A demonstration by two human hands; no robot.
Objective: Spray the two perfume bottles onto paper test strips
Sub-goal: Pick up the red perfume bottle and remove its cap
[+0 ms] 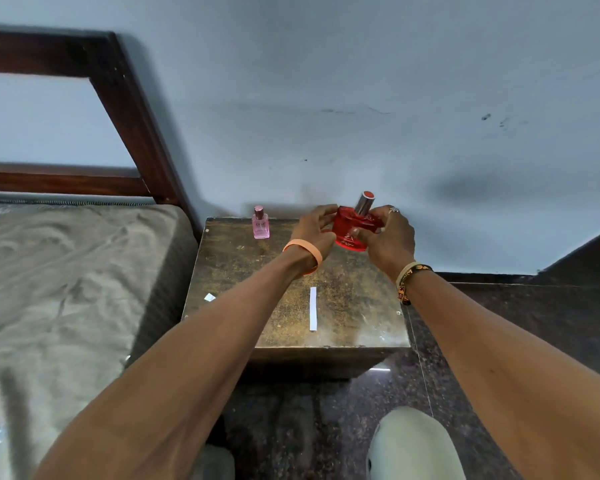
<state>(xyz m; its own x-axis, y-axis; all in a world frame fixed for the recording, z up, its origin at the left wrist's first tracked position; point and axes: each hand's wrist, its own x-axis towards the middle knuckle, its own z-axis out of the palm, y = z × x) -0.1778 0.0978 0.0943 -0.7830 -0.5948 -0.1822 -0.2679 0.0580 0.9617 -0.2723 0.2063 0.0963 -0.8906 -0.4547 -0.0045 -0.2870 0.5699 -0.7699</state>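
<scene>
A round red perfume bottle (351,230) with a silver cap topped in red is held tilted above the back of a small brown table (343,299). My right hand (388,237) grips its right side, and my left hand (314,226) curls its fingers around its left side. A small pink perfume bottle (261,223) stands upright at the table's back left, apart from both hands. One white paper test strip (313,308) lies lengthwise near the table's middle. A smaller white paper piece (209,297) shows at the left edge, partly hidden by my left forearm.
A bed with a beige sheet (66,289) and dark wooden headboard (125,116) adjoins the table's left side. A pale wall (361,98) rises right behind the table. Dark speckled floor (534,323) lies right and front. My knee in light trousers (413,445) is below.
</scene>
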